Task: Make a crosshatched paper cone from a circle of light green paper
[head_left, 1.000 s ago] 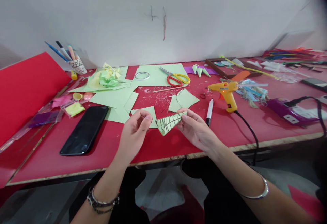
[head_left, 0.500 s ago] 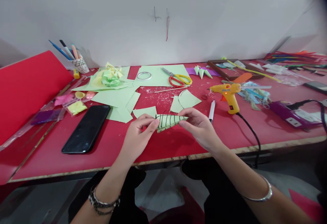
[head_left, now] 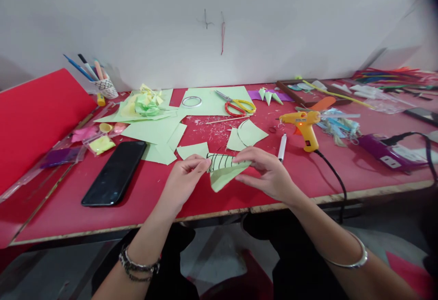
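A light green paper piece (head_left: 224,172) with black stripes is held above the red table near its front edge. It is partly folded over, and a plain green flap hangs open below the striped part. My left hand (head_left: 186,176) pinches its left end between thumb and fingers. The fingers of my right hand (head_left: 268,172) lie on the top of its right end, with the thumb lower and apart from the fingers. Behind the hands lie cut green pieces (head_left: 251,133), one with a curved black line. A white marker (head_left: 282,147) is just beyond my right hand.
A yellow glue gun (head_left: 306,128) with a black cord stands at the right. Scissors (head_left: 236,104) and a silver ring (head_left: 192,102) lie behind. A black phone (head_left: 114,173) is at the left, near green sheets (head_left: 150,131). Small green cones (head_left: 269,96) sit on purple paper.
The striped paper has opened, with its plain flap now hanging lower. My right thumb has moved down, away from the fingers, which now reach further over the paper.
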A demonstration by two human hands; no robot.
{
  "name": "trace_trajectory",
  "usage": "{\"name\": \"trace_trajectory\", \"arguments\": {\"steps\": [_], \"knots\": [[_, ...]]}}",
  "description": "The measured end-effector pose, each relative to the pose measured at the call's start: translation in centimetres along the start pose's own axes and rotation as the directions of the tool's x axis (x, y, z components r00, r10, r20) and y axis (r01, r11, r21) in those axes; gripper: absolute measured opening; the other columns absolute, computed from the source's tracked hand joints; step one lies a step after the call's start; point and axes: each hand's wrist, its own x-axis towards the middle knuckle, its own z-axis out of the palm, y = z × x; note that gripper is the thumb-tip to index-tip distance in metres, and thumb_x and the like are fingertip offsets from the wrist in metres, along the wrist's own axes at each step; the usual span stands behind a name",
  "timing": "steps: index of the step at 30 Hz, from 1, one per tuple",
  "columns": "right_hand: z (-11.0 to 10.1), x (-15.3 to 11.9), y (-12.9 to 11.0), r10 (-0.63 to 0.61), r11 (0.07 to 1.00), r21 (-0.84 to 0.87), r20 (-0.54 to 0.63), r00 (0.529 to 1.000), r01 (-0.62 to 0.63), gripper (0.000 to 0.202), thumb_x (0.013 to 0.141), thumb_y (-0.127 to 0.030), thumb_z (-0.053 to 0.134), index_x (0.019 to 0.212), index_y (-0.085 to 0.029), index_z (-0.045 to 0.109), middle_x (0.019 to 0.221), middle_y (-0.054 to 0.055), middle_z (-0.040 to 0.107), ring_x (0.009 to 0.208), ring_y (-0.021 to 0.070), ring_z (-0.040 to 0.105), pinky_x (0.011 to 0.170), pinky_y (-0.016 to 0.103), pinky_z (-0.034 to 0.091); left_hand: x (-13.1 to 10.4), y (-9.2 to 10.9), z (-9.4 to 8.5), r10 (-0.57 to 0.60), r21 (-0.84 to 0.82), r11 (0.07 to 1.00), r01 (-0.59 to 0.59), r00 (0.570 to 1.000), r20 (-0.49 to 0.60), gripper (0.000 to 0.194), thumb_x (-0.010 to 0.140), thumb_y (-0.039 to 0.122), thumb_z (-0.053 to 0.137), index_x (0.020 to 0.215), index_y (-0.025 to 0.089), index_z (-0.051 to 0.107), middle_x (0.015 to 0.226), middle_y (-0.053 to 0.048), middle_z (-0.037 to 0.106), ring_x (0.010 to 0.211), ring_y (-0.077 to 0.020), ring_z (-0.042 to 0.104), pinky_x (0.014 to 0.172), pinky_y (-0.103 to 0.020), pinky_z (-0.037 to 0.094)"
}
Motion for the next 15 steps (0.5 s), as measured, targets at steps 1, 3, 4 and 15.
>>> {"name": "trace_trajectory", "arguments": {"steps": [1,3,4,15], "knots": [[0.0,0.0,-0.1,0.009,1.000,0.002,-0.005,1.000,-0.009,0.032,0.071,-0.024,0.064,0.102,-0.026,0.058,0.099,0.006,0.058,0.093,0.0199,0.054,0.078,0.034,0.046,0.0,0.0,0.0,0.001,0.002,1.000,-0.001,1.000,0.004,0.028,0.075,0.037,0.054,0.056,0.017,0.050,0.069,0.002,0.046,0.066,-0.0104,0.042,0.062,-0.021,0.034],[-0.1,0.0,-0.3,0.021,0.999,0.038,-0.023,1.000,-0.020,0.050,0.068,-0.025,0.067,0.115,-0.029,0.049,0.109,0.006,0.056,0.100,0.0205,0.052,0.085,0.036,0.043,0.0,0.1,0.0,0.002,0.011,1.000,-0.002,1.000,0.013,0.028,0.075,0.038,0.054,0.057,0.017,0.050,0.068,0.002,0.045,0.065,-0.0105,0.041,0.062,-0.022,0.034],[-0.3,0.1,-0.4,0.023,0.997,0.074,-0.042,0.999,-0.019,0.060,0.066,-0.027,0.068,0.120,-0.031,0.044,0.112,0.005,0.054,0.102,0.0208,0.051,0.089,0.038,0.041,0.0,0.1,-0.1,0.002,0.015,1.000,-0.003,1.000,0.018,0.028,0.075,0.038,0.053,0.057,0.017,0.050,0.068,0.002,0.045,0.065,-0.0103,0.041,0.061,-0.022,0.033],[-1.9,0.7,1.7,0.272,0.961,0.187,-0.482,0.833,-0.206,0.012,0.071,-0.027,0.063,0.080,-0.022,0.068,0.075,0.001,0.066,0.071,0.0146,0.060,0.072,0.033,0.048,0.1,0.1,-0.8,0.042,0.089,0.995,-0.040,0.999,-0.021,0.027,0.076,0.038,0.053,0.058,0.017,0.050,0.067,0.002,0.046,0.067,-0.0112,0.042,0.062,-0.021,0.033]]}}
